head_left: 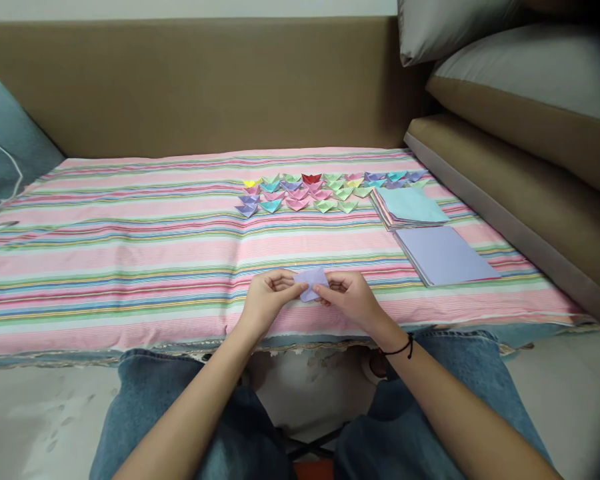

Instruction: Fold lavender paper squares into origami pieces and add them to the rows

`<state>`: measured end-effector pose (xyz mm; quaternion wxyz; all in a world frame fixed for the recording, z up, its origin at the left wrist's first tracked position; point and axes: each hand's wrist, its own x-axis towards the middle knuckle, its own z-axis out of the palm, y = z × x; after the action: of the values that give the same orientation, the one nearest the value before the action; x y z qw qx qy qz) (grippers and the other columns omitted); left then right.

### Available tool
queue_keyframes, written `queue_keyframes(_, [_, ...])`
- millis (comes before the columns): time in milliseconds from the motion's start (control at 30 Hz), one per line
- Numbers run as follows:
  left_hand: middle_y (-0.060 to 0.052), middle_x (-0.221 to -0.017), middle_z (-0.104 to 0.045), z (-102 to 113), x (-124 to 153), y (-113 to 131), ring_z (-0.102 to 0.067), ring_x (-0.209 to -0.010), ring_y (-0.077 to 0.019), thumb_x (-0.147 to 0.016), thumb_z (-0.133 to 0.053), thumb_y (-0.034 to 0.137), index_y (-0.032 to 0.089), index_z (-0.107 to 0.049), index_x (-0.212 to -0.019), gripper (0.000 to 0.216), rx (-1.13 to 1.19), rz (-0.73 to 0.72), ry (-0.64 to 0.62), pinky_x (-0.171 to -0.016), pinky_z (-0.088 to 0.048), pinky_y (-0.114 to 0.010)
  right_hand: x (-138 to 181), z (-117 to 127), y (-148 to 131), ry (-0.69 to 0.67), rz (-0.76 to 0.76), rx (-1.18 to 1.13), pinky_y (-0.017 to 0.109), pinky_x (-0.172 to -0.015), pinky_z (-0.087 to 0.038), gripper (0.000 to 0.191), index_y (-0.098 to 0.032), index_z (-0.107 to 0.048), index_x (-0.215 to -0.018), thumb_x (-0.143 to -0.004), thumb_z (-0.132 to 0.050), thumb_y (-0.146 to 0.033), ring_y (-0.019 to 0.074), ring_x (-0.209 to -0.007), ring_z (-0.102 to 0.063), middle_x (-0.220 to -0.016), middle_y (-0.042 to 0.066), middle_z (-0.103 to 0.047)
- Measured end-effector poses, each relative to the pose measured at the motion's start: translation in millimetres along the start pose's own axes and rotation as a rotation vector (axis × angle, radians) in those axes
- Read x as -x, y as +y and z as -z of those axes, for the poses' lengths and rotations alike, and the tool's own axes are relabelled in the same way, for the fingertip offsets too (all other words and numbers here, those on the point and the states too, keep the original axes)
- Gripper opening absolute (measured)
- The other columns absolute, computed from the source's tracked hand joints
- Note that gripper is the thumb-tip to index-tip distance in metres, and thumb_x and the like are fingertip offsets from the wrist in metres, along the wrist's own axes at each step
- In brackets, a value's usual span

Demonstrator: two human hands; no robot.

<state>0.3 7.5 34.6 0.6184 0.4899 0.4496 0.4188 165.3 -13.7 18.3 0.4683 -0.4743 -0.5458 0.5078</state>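
Note:
A small folded piece of purple paper is held up in front of me, above the near part of the striped cloth. My left hand pinches its left side, thumb on the face and fingers behind. On the opposite side my right hand grips it in the same way, the two thumbs close together near the lower middle. Beyond the hands, several small folded paper boats in many colours stand in rows on the cloth.
A pink striped cloth covers the low surface. To the right lie a stack of purple paper and a stack with a light blue top sheet. Brown cushions border the right side; a brown panel stands at the back.

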Motion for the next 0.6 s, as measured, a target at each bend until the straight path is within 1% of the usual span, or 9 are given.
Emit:
queue_keyframes(100, [0.000, -0.059, -0.066, 1.0, 0.1, 0.4, -0.059, -0.056, -0.0100, -0.048, -0.083, 0.022, 0.013, -0.068, -0.067, 0.025, 0.005, -0.016, 0.042, -0.058, -0.048, -0.019, -0.1, 0.5, -1.4, -0.005, -0.012, -0.012, 0.024, -0.049, -0.044, 0.023, -0.016, -0.065, -0.064, -0.070, -0.067, -0.039, 0.0115, -0.049, -0.053, -0.055, 0.000, -0.061])
queue_keyframes(233, [-0.001, -0.062, -0.067, 2.4, 0.3, 3.0, -0.060, -0.057, -0.0105, -0.053, -0.081, 0.025, 0.013, -0.068, -0.069, 0.024, 0.024, -0.056, 0.096, -0.058, -0.049, -0.020, -1.1, 2.8, -1.8, 0.008, -0.010, -0.065, 0.024, -0.051, -0.047, 0.022, -0.015, -0.066, -0.065, -0.071, -0.067, -0.036, 0.0112, -0.052, -0.055, -0.061, 0.002, -0.065])
queue_keyframes(400, [0.000, -0.060, -0.066, 3.1, -0.4, 6.5, -0.059, -0.056, -0.0096, -0.055, -0.080, 0.027, 0.013, -0.068, -0.070, 0.024, 0.027, -0.043, 0.062, -0.057, -0.048, -0.020, -1.6, 5.4, -2.8, 0.059, 0.037, -0.056, 0.022, -0.049, -0.047, 0.019, -0.015, -0.067, -0.064, -0.072, -0.068, -0.031, 0.0098, -0.050, -0.055, -0.059, 0.002, -0.065])
queue_keyframes(533, [0.003, -0.051, -0.061, 4.0, -0.8, 4.3, -0.053, -0.048, -0.0072, -0.055, -0.080, 0.024, 0.013, -0.068, -0.070, 0.022, -0.010, -0.039, 0.048, -0.049, -0.044, -0.017, -0.8, 5.9, -1.6, 0.079, 0.030, -0.169, 0.024, -0.050, -0.052, 0.016, -0.016, -0.070, -0.075, -0.072, -0.069, -0.032, 0.0116, -0.050, -0.060, -0.061, 0.002, -0.069])
queue_keyframes(600, [0.002, -0.055, -0.063, 4.7, -0.6, 2.1, -0.055, -0.050, -0.0084, -0.056, -0.080, 0.023, 0.014, -0.068, -0.072, 0.021, 0.002, -0.033, 0.027, -0.052, -0.047, -0.019, -0.1, 5.9, -1.6, 0.084, 0.019, -0.228, 0.027, -0.053, -0.055, 0.017, -0.017, -0.071, -0.079, -0.071, -0.070, -0.032, 0.0132, -0.052, -0.063, -0.064, 0.002, -0.071])
